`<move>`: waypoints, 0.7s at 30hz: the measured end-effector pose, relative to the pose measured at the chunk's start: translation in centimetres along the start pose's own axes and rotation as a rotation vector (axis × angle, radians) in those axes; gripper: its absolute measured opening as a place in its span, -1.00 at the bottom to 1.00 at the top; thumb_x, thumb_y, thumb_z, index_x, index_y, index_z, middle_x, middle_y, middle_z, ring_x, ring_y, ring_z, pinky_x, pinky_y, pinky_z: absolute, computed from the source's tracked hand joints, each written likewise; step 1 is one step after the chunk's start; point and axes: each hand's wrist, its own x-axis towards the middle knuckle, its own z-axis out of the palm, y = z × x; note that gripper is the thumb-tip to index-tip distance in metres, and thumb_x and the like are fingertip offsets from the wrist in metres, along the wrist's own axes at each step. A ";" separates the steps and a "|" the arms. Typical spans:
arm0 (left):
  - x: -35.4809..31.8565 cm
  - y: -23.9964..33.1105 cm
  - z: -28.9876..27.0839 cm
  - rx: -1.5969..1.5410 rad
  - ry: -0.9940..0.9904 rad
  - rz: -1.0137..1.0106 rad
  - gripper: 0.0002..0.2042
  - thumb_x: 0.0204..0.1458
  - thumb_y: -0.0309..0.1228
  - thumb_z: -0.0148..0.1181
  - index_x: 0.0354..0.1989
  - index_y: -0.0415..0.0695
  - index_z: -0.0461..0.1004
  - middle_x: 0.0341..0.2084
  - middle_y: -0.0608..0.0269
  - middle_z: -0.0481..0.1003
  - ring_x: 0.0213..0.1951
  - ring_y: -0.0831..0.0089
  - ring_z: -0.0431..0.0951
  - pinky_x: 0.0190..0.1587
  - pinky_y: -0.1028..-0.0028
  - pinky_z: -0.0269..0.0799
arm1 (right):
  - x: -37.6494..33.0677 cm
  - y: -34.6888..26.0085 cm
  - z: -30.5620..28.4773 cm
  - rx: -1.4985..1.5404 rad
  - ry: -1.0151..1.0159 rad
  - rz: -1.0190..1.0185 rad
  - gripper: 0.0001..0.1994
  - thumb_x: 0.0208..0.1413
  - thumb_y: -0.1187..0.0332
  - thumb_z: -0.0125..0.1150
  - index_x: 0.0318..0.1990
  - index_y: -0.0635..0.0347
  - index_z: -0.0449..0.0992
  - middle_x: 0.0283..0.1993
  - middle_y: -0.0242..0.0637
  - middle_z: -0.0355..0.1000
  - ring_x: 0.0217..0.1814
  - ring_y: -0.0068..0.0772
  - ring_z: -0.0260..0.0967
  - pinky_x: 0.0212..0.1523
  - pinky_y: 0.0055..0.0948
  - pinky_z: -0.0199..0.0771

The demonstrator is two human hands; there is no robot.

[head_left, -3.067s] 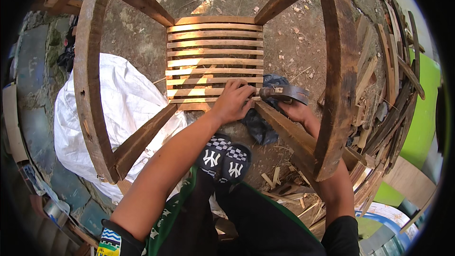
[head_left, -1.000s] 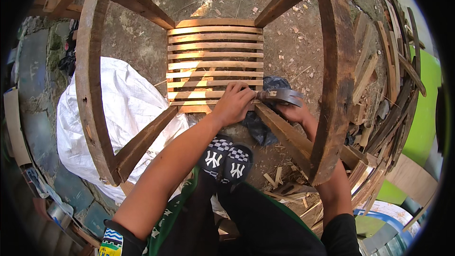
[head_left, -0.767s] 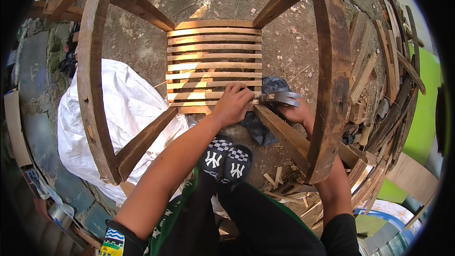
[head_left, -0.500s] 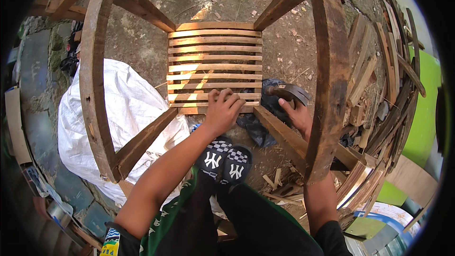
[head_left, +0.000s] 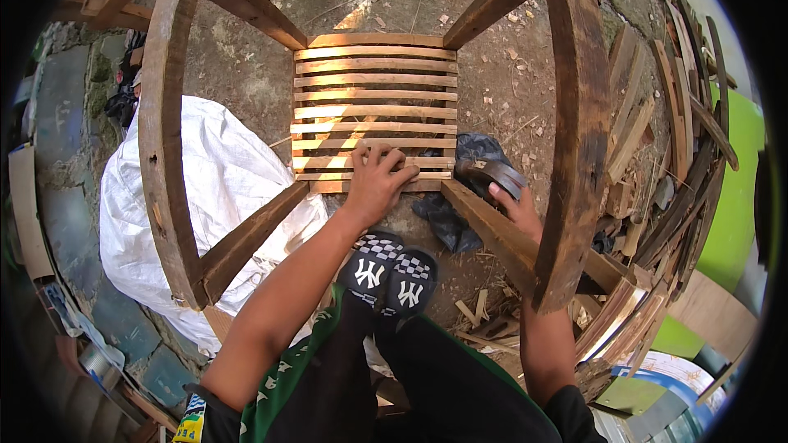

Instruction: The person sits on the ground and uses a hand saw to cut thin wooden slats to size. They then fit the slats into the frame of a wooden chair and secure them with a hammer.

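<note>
A wooden frame [head_left: 168, 115] with four-sided legs surrounds a panel of evenly spaced wooden slats [head_left: 373, 111]. My left hand [head_left: 377, 183] bends over the near end of the panel, its curled fingers gripping the nearest slats. Whether a small thing sits under those fingers is hidden. Just right of the panel, my right hand [head_left: 520, 213] is closed round a hammer, and the dark hammer head [head_left: 492, 175] points up and left of the thumb. Part of that hand and most of the handle are hidden behind the frame's near right rail [head_left: 492, 230].
A white sack [head_left: 205, 189] lies to the left, partly behind the frame. Black plastic [head_left: 447, 221] is on the ground beside the panel's near right corner. Scrap wood [head_left: 689, 139] is piled at the right. My sandals [head_left: 390, 275] stand below the panel, and wood chips litter the dirt floor.
My left hand has shifted slightly left along the near slats, fingers still curled. The hammer has dropped a little and turned in my right hand. The whole view has moved slightly.
</note>
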 end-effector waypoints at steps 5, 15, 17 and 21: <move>-0.2 -0.3 -0.2 0.006 0.032 0.005 -0.84 0.01 -0.32 0.45 -0.23 0.16 0.64 -0.21 0.41 0.45 0.05 0.29 0.45 0.24 -0.03 0.14 | 1.1 -3.0 1.8 -0.319 0.001 -0.026 -0.39 0.24 -0.06 0.42 0.20 0.24 0.46 -0.03 -0.25 0.56 0.08 -0.31 0.48 0.11 -0.27 0.50; 0.3 -0.1 -0.3 -0.032 0.075 -0.015 -0.87 -0.01 -0.26 0.49 -0.34 0.12 0.65 -0.26 0.44 0.47 -0.01 0.33 0.47 0.19 0.06 0.17 | 4.8 3.2 1.5 -0.793 0.264 -0.385 -0.24 0.01 -0.26 0.55 0.05 0.30 0.54 -0.03 -0.21 0.57 -0.04 -0.34 0.52 -0.01 -0.28 0.53; 0.4 -0.1 -0.4 -0.041 0.087 -0.008 -0.89 0.00 -0.26 0.50 -0.35 0.14 0.66 -0.29 0.45 0.46 -0.07 0.34 0.46 0.17 0.07 0.16 | 5.6 4.6 1.0 -0.615 0.240 -0.438 -0.22 0.00 -0.27 0.56 0.04 0.31 0.54 -0.06 -0.22 0.58 -0.06 -0.36 0.52 -0.04 -0.29 0.54; 0.0 -0.4 -0.1 -0.045 0.079 -0.020 -0.89 -0.01 -0.25 0.50 -0.35 0.14 0.66 -0.29 0.47 0.46 -0.06 0.35 0.46 0.17 0.08 0.16 | 4.1 2.7 2.0 -0.492 0.097 -0.420 -0.16 0.03 -0.38 0.42 0.12 0.29 0.53 -0.04 -0.24 0.58 0.01 -0.28 0.51 0.00 -0.23 0.54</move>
